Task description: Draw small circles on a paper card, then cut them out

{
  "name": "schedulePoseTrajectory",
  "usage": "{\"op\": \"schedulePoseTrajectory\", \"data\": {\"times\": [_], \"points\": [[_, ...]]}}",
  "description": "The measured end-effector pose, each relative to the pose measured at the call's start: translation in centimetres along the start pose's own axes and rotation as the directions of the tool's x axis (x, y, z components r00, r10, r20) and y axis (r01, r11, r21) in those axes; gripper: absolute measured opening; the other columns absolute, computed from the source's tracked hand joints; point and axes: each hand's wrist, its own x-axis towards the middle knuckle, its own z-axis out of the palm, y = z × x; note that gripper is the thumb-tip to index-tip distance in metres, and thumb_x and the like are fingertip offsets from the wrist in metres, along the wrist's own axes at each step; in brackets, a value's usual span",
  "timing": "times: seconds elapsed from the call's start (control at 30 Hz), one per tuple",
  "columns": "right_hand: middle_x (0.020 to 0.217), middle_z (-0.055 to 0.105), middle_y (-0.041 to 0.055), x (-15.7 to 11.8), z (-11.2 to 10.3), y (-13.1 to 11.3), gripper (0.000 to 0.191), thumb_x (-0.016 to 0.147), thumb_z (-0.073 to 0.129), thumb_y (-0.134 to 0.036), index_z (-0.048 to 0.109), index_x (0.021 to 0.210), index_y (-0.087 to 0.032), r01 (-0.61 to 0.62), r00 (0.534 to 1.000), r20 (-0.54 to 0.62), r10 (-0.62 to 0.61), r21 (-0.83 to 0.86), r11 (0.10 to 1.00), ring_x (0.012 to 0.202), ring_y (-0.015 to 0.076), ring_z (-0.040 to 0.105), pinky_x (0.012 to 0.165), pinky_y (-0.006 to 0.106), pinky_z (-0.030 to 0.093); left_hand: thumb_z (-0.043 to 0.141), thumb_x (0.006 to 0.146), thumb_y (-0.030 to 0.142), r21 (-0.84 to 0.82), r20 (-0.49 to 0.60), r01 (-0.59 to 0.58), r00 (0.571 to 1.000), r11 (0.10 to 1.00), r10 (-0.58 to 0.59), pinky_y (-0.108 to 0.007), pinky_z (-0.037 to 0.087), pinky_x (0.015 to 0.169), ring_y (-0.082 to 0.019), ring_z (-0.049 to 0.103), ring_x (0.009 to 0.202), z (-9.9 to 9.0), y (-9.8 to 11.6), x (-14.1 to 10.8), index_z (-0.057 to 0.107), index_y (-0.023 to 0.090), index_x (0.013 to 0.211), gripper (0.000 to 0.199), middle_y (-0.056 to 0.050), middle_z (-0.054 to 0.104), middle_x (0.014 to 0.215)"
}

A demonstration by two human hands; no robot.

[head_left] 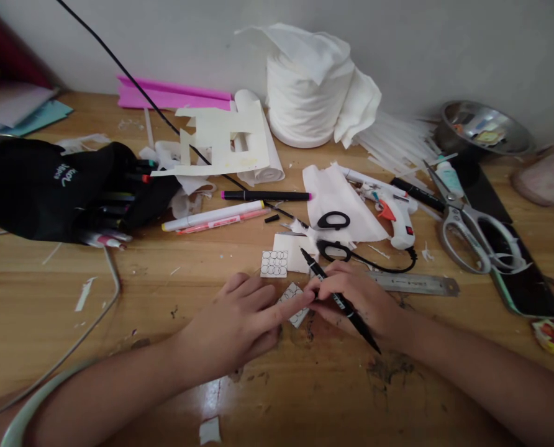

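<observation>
A black marker (342,302) with its tip bare lies in my right hand (358,298), pointing up and left. My left hand (240,323) rests on the table, its index finger stretched over a small white card with black circle outlines (294,305). The fingertips of both hands meet near that card's right edge. Just above my left hand is a second card with rows of circles (274,264). A blank white paper piece (293,251) lies behind it. Black-handled scissors (333,233) are beyond my right hand, and a small black cap (272,218) sits nearby.
A metal ruler (414,284), large grey scissors (472,233) and a white glue gun (400,220) lie to the right. Markers (214,215) and a black pen case (48,186) are left. A white tissue roll (300,99) and a metal bowl (484,127) stand behind.
</observation>
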Motion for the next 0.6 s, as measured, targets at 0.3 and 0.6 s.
{"op": "schedulePoseTrajectory", "data": {"times": [0.3,0.6], "points": [[0.089,0.056,0.0044,-1.0,-0.5,1.1,0.023,0.077,0.057,-0.019,0.044,0.095,-0.023,-0.295,0.923,-0.257,0.287,0.008,0.955,0.079,0.0184,0.057,0.07,0.034,0.048,0.047,0.08,0.015,-0.075,-0.127,0.152,0.979,0.985,-0.161,-0.038,0.046,0.074,-0.023,0.053,0.086,-0.3,0.1,-0.1,0.028,0.015,0.123,0.047,-0.008,0.058,0.095],[0.083,0.057,0.0044,0.2,-1.1,0.5,0.02,0.076,0.056,-0.018,0.045,0.093,-0.02,-0.233,0.963,-0.19,0.193,-0.218,0.948,0.075,0.0168,0.054,0.067,0.031,0.045,0.052,0.083,0.018,-0.192,-0.019,0.139,0.989,0.971,-0.145,-0.044,0.041,0.091,-0.026,0.041,0.113,-0.2,-0.1,-0.3,0.025,0.016,0.129,0.053,-0.012,0.048,0.121]]}}
